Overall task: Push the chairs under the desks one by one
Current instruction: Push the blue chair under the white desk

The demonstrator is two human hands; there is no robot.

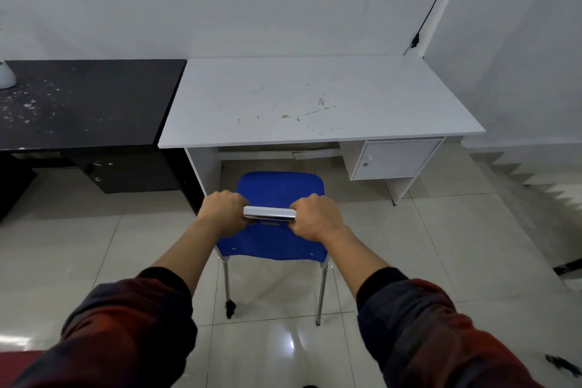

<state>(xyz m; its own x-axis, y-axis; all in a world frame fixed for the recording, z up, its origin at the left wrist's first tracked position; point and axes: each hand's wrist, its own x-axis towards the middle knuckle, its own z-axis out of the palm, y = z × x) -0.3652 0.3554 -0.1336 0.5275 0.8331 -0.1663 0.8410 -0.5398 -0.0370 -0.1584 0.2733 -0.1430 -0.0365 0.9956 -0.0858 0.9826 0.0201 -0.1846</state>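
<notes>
Both hands' grip, left hand (pixel 224 215) and right hand (pixel 316 218), tight around blue chair (pixel 280 189) top rail, before white desk (pixel 315 98).

Chair (pixel 280 189) blue, with chrome top rail (pixel 269 213) and legs. White desk (pixel 315 98) at 12 o'clock; black, white-speckled desk (pixel 91 101) at 10. Sleeves (pixel 132 324) red-and-dark plaid.

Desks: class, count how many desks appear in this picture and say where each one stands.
2. A white desk stands against the wall, straight ahead of the blue chair. A black desk stands touching its left side, cut off by the picture's edge. More could lie outside the view.
</notes>
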